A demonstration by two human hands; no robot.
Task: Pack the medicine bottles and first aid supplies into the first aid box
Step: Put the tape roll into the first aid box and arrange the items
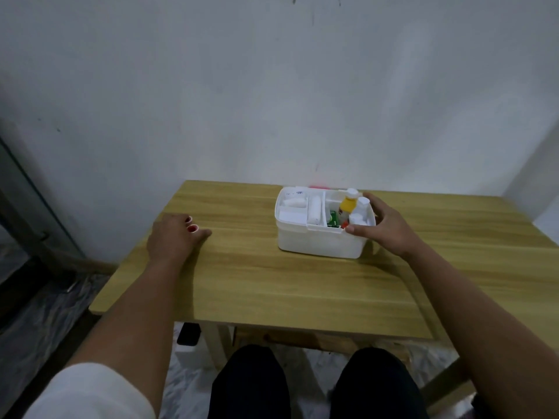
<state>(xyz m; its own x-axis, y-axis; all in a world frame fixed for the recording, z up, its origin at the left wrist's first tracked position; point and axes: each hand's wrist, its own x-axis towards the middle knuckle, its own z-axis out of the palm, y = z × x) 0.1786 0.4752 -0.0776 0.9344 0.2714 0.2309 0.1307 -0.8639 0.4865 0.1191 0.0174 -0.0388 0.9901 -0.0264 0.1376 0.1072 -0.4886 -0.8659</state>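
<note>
White first aid box [317,241], lidless, packed

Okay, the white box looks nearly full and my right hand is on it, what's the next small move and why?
Probably nudge the tilted yellow medicine bottle with the white cap upright and down into its compartment. It leans and pokes above the rim of the white plastic first aid box, where your right hand already grips the corner. The wooden table shows no loose supplies, and your left hand rests flat.
</note>
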